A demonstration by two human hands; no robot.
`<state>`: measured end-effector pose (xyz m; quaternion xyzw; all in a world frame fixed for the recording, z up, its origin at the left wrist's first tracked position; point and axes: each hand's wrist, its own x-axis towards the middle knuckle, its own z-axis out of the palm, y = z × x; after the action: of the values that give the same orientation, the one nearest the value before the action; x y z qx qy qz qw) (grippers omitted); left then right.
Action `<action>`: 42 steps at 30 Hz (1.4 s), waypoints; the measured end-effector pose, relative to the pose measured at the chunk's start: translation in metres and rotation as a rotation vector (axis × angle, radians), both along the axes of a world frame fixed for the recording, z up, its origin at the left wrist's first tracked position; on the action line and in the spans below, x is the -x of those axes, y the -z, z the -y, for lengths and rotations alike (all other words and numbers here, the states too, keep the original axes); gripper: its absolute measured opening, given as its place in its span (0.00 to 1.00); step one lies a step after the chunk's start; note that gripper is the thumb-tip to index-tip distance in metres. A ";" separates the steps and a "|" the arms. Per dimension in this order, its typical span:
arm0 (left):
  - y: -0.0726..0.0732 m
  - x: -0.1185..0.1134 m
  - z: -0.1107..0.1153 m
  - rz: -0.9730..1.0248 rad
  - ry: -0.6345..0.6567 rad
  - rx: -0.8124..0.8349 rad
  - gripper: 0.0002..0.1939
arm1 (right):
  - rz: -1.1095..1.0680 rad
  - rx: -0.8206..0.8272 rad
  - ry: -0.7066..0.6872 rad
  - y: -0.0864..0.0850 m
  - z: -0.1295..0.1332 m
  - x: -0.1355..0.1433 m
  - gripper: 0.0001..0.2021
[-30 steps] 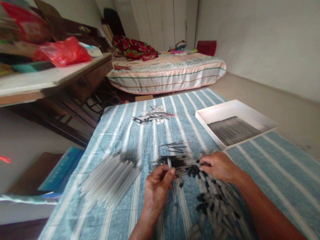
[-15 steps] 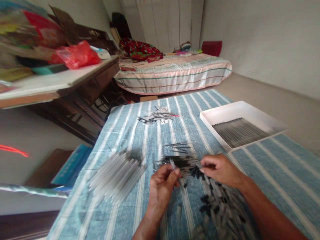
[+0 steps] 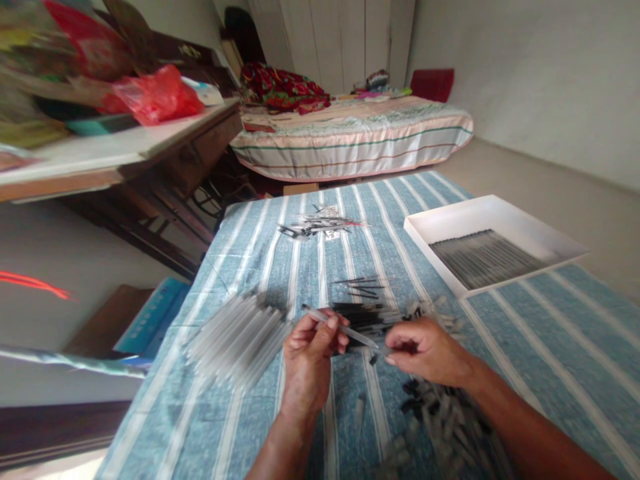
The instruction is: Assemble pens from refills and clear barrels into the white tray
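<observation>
Between its thumb and fingers my left hand [image 3: 313, 353] holds a translucent pen [image 3: 357, 335], slanting down to the right with its dark end at the upper left. My right hand [image 3: 430, 350] is closed in a pinch at the pen's pointed tip, on what looks like a small greyish pen cap [image 3: 384, 349], blurred and partly covered by the fingers. Below the right hand spreads a heap of loose grey and black pen caps [image 3: 450, 420]. Beyond the hands lies a bunch of dark refills [image 3: 363, 315]. Left of my left hand is a stack of translucent pen barrels [image 3: 240, 337].
A white box [image 3: 470, 288] with a row of pens [image 3: 487, 257] stands at the right. Thin dark sticks and a small pile of pen parts [image 3: 320, 227] lie farther back on the striped cloth [image 3: 260, 267]. A cluttered desk [image 3: 115, 160] flanks the left, a bed [image 3: 350, 150] behind.
My left hand has tilted the pen from steep to a slant pointing right. The right hand has come lower and left, bringing its fingers to the pen's tip. The view has shifted slightly.
</observation>
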<state>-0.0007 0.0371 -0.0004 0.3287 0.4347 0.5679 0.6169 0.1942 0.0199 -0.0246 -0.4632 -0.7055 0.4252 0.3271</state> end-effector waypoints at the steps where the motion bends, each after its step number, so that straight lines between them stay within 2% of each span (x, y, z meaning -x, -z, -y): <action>1: 0.000 -0.001 0.001 -0.007 0.002 -0.008 0.08 | 0.000 -0.011 0.004 0.001 0.000 0.001 0.04; 18: 0.000 -0.007 0.003 -0.031 0.010 0.002 0.07 | -0.046 -0.043 0.038 0.004 0.000 0.005 0.05; 26: 0.001 -0.009 0.005 -0.059 0.043 0.036 0.07 | -0.163 0.085 0.042 0.008 0.003 0.008 0.05; 37: 0.003 -0.009 0.003 -0.087 0.031 0.081 0.09 | -0.175 0.005 0.081 0.008 0.001 0.016 0.07; 42: 0.002 -0.002 -0.004 -0.178 0.011 0.077 0.12 | -0.047 -0.165 0.118 0.002 -0.007 0.021 0.10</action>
<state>0.0011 0.0407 -0.0026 0.3562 0.5077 0.5159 0.5910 0.1731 0.0270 -0.0270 -0.4651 -0.7018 0.3565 0.4051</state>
